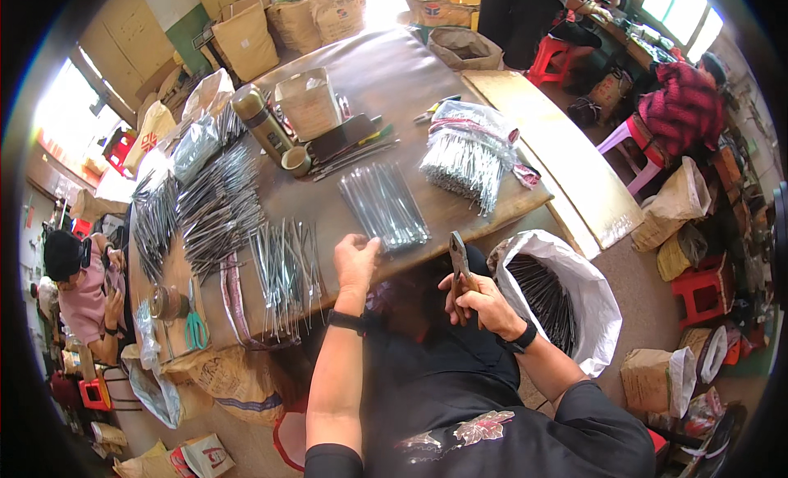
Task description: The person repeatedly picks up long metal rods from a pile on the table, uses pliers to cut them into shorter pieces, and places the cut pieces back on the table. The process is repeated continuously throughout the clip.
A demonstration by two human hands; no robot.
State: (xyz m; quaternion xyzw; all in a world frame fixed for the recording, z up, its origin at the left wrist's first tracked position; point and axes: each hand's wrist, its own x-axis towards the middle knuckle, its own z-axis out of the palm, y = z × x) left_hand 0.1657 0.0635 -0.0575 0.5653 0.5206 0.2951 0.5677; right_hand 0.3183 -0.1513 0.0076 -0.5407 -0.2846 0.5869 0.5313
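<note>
My right hand (pixel 482 304) is wrapped round the handles of a pair of pliers (pixel 460 260), held in front of me off the table edge with the jaws upward. My left hand (pixel 357 263) is at the table's near edge, its fingers curled together. Whatever it pinches, if anything, is too small to make out. Just beyond its fingertips lies a flat bundle of thin metal rods (pixel 384 205), seemingly in clear plastic. Left of that hand, loose thin metal rods (pixel 286 268) lie side by side, some ends over the edge.
Dark rod piles (pixel 215 200) cover the table's left side, near teal scissors (pixel 195 330). A flask (pixel 261 121), a cup (pixel 296 160) and a box (pixel 308 104) stand farther back. A bagged rod bundle (pixel 469 153) lies right. A white sack (pixel 597 314) holds dark rods. Other people sit at both sides.
</note>
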